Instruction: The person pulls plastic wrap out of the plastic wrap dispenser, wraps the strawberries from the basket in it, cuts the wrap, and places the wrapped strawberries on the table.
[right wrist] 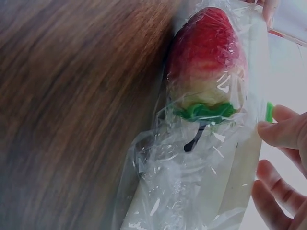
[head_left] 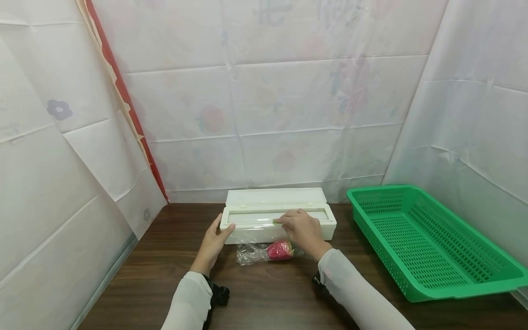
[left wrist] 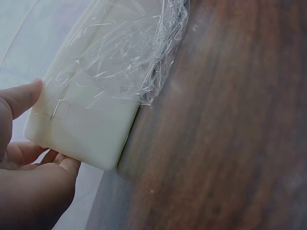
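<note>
A white cling film dispenser box (head_left: 328, 229) lies crosswise on the table, its lid (head_left: 276, 196) tipped back. My left hand (head_left: 212, 243) grips the box's left end, thumb on the top edge and fingers around the end. Over the front edge, my right hand (head_left: 304, 231) pinches a small green slide cutter (right wrist: 269, 111) between thumb and index finger. Clear cling film (head_left: 250, 255) drapes down the front of the box. Wrapped in it, a red strawberry-shaped fruit (right wrist: 206, 52) with a green cap and dark stem lies against the box front.
To the right stands a green plastic basket (head_left: 412, 293) with perforated walls. Pale printed sheets (head_left: 284, 101) hang behind the table and along both sides. The dark wood tabletop (head_left: 264, 302) extends in front of the box, between my forearms.
</note>
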The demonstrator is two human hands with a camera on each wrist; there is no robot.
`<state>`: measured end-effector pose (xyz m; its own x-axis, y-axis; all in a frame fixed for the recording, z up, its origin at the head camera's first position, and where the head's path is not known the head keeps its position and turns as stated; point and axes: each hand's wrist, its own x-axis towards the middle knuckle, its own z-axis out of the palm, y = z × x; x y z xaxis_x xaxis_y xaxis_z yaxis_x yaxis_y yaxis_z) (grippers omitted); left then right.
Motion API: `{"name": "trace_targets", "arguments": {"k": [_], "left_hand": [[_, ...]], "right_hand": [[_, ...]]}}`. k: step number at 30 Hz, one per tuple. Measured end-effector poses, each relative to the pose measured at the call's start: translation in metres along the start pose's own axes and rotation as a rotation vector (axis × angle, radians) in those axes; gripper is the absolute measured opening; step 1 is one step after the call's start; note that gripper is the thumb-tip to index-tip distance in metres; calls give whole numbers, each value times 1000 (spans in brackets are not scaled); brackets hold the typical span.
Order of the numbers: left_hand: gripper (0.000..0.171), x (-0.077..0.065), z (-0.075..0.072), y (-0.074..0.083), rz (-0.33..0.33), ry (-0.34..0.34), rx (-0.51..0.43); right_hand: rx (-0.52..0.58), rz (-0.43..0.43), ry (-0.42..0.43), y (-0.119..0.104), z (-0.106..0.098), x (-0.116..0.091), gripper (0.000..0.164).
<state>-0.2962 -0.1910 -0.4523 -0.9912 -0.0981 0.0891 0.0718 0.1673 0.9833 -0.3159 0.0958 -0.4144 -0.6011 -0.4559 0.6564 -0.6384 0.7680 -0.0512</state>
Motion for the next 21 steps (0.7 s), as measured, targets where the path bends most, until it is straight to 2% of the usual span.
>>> {"name": "trace_targets", "arguments": {"k": [6,13,21], "left_hand": [[85,-2,-2,1,3,-3,4],[85,0,-2,-1,6,-8,0],[86,-1,-1,0,14,-4,-10]], "right_hand": [[-16,20,-34,-3,-1,2,30],[-28,4,-43,-4,-2,2,29],[-29,5,-124,-7,-12,6,27]]}}
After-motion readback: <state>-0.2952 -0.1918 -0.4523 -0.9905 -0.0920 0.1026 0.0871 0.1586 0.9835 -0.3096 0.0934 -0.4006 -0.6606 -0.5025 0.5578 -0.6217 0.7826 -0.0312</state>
